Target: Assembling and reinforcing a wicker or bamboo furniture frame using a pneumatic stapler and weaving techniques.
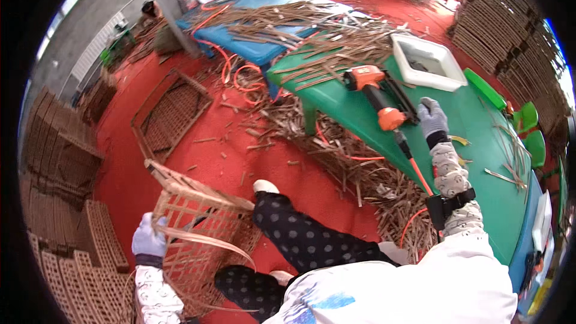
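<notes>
My left hand [149, 237], in a pale glove, is closed on the side of an openwork basket [201, 201] woven from bamboo-like strips. The basket tilts beside my legs, and a loose pale strip [210, 240] curves out across it from near that hand. On the green table, my right hand [433, 119], also gloved, has its fingers curled; whatever they hold, if anything, is hidden. Just left of it lies an orange-and-black nail gun [379, 97], its orange hose [420, 175] running down past my right forearm. Whether my fingers touch the tool is unclear.
A white plastic bin [427, 63] stands beyond the nail gun. Cut strips [336, 45] cover the far part of the tables. Offcuts [354, 174] heap below, and stacked woven panels [60, 150] rise at left. A rectangular woven frame [171, 114] lies on the red floor [225, 150].
</notes>
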Motion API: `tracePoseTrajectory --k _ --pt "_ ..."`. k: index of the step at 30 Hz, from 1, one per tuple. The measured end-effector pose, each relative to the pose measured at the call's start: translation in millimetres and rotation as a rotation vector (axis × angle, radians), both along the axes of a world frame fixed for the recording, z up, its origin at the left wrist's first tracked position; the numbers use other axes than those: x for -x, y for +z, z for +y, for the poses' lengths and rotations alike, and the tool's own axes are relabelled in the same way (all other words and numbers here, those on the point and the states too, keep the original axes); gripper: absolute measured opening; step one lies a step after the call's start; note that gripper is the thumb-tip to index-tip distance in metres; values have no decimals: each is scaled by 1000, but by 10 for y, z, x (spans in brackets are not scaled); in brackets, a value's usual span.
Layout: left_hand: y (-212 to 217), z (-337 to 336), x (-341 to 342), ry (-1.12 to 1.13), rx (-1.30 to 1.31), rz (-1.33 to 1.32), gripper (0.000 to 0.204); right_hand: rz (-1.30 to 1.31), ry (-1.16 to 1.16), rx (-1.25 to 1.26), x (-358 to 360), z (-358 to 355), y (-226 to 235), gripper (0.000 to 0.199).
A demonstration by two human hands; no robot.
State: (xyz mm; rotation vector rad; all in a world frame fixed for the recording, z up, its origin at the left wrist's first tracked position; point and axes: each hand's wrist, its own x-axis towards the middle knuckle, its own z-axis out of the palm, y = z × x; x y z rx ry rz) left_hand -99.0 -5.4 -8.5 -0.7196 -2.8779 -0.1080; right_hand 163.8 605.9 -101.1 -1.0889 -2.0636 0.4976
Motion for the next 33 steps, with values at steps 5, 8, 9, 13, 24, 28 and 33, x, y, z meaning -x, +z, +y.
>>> tracePoseTrajectory --k 5,8,9,13,24,28,33 --pt "-42 -169 24 20 -17 1 33 -165 62 9 230 -119 139 36" --pt "-96 211 -36 59 -23 -15 34 -377 150 3 478 -171 222 58" --pt "-241 146 44 63 2 -10 33 -460 234 25 647 -181 206 71" --pt "-232 309 36 74 -36 -82 28 -869 141 92 1181 -83 118 99" --pt "-71 349 139 100 -7 -77 41 90 688 294 953 105 277 45" --pt "246 81 -54 258 113 -126 42 274 999 695 1059 -1432 783 37" --pt "-107 26 100 134 18 22 44 229 1103 720 1172 -2438 290 41"
